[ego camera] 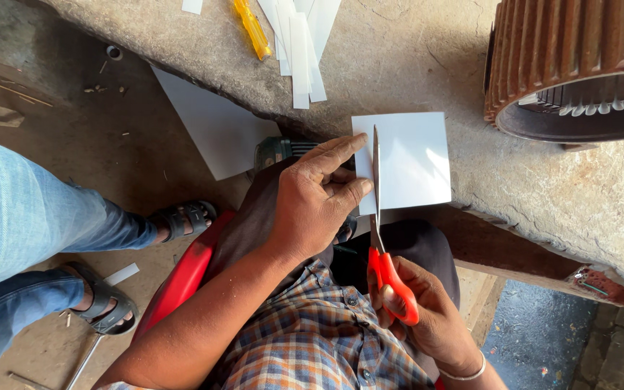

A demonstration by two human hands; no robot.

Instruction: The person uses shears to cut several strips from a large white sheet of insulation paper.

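- Fingers first: your left hand (317, 196) pinches the left edge of the white sheet (407, 162), thumb and forefinger closed on it just beside the blades. Your right hand (417, 318) is wrapped shut around the orange handles of the scissors (383, 238).
- Sheet position: it lies flat on the slab (427, 50) just past your left fingertips, with the blades running up through its left part, almost to the far edge.
- Risk, in my judgement: your left fingertips sit right against the cutting line; if the blades close while drifting left, they could nick a finger.
- Second risk: the sheet is thin and smooth, held on one side only. The free right part could shift or buckle on the rough slab, and your cut would wander.
- Third: the strip under your fingers is narrow and could tear or slip out of the pinch.
- Materials: the slab is grey, pitted and cracked; the blades are slim bright steel, the handles glossy plastic.
- Beyond your fingertips lie cut white strips (301, 43) and a yellow tool (252, 29); to their right, a rusty ribbed metal housing (572, 65), round and heavy-looking.
- Another person's jeans (23, 217) and sandals are well left of your left hand.
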